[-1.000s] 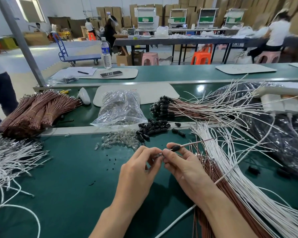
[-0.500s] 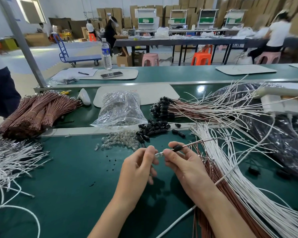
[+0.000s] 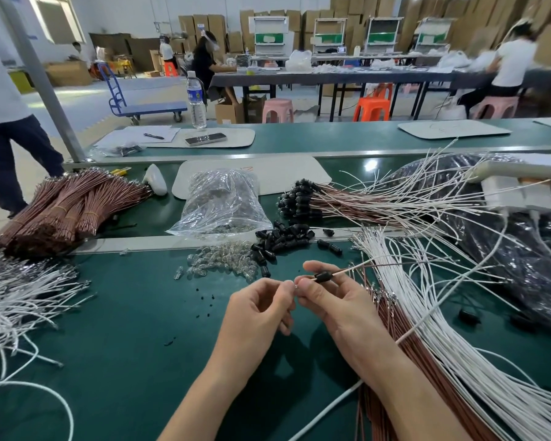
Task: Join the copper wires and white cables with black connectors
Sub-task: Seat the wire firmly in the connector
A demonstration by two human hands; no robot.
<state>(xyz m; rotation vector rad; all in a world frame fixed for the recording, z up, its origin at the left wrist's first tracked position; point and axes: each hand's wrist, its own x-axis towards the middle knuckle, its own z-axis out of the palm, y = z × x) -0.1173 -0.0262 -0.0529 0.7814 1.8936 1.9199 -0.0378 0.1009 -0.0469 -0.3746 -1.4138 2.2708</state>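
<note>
Hands meet just above the green table [image 3: 124,329]. My right hand [image 3: 341,303] pinches 1 black connector [image 3: 323,276] between thumb and forefinger, and a thin copper wire [image 3: 357,266] leads out of it to the right. My left hand [image 3: 255,310] has its fingers curled, thumb and forefinger nipping a small shiny piece [image 3: 296,283] at the connector's left end; it is too small to tell what it is. Beyond my fingers lie a heap of loose connectors [image 3: 280,238] and, touching it on the left, a scatter of clear glass bulbs [image 3: 223,262], with a plastic bag [image 3: 223,202] behind them. White cables [image 3: 427,313] fan out beside my right wrist over a layer of copper wires [image 3: 392,316]. Behind the heap lies a bunch of joined wires [image 3: 299,198] with black ends. At far left sit a copper bundle [image 3: 67,208] and more white cable [image 3: 13,297].
</note>
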